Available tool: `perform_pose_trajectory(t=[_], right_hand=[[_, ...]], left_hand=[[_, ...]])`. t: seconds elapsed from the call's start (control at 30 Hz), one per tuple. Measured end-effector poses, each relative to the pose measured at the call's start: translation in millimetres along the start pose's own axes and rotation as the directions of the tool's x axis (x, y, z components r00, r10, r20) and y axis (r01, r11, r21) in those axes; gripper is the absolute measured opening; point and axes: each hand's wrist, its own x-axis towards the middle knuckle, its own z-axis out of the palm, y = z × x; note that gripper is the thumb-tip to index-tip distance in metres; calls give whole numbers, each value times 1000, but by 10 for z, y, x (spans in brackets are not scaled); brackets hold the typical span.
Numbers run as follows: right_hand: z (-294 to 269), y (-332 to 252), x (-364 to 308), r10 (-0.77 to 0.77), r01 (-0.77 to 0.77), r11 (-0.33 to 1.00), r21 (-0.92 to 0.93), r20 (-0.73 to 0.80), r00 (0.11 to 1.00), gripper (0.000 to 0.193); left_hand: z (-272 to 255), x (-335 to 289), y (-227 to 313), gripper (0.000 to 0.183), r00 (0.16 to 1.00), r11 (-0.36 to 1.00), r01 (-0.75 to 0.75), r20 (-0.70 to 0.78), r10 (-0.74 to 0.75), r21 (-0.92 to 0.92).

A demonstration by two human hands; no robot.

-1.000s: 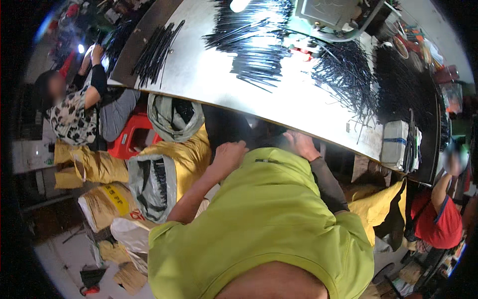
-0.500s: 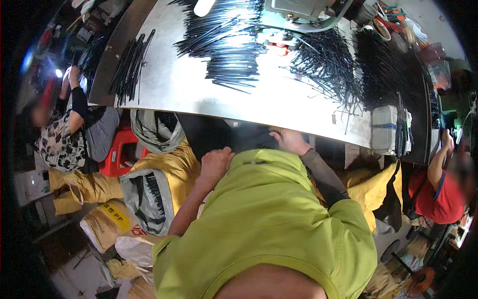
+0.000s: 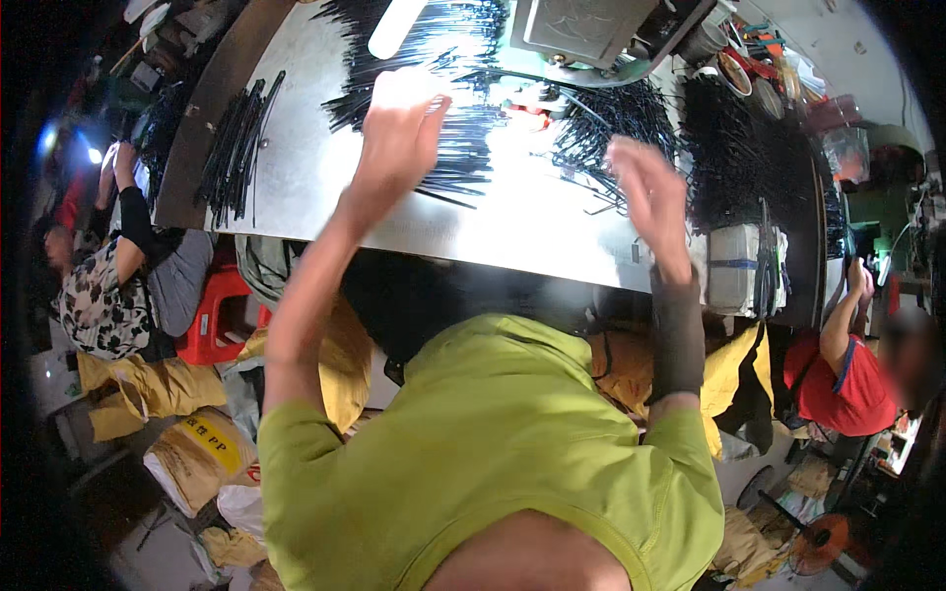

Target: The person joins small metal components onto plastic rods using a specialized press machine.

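Note:
My left hand [image 3: 399, 133] is raised over the metal worktop [image 3: 296, 187], in front of a thick pile of thin black strips [image 3: 458, 163]. Glare washes out its fingers, and I cannot make out anything in them. To the right, my right hand [image 3: 652, 192] hovers by a second, tangled heap of black strips [image 3: 616, 113]. Its thumb and fingers are apart and a little blurred, with nothing visible between them. Between the two heaps, under the lamp glare, sits a small red and white part [image 3: 525, 113] of a machine [image 3: 581, 30].
A narrow bundle of black strips [image 3: 241, 148] lies at the worktop's left. A white block-like box [image 3: 732, 266] stands at its right edge. Co-workers sit on both sides, near a red stool [image 3: 212, 320] at left. Yellow sacks [image 3: 202, 448] crowd the floor.
Both hands have risen from waist level by the worktop's front edge to above it, the left going forward over the strips, the right forward and rightward. The view has shifted slightly.

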Motion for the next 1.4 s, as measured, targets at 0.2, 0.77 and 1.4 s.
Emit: perform_pose_trajectory(t=[0.2, 0.77, 1.4], right_hand=[[275, 552, 753, -66, 50, 943, -328, -37, 997, 15], [201, 664, 1020, 523, -616, 631, 471, 329, 787, 9], [137, 124, 420, 479, -590, 586, 555, 349, 805, 16]], left_hand=[[729, 598, -384, 25, 984, 987, -155, 95, 151, 46], [581, 905, -423, 34, 914, 973, 149, 401, -68, -176], [397, 377, -344, 26, 675, -241, 690, 727, -125, -682]])
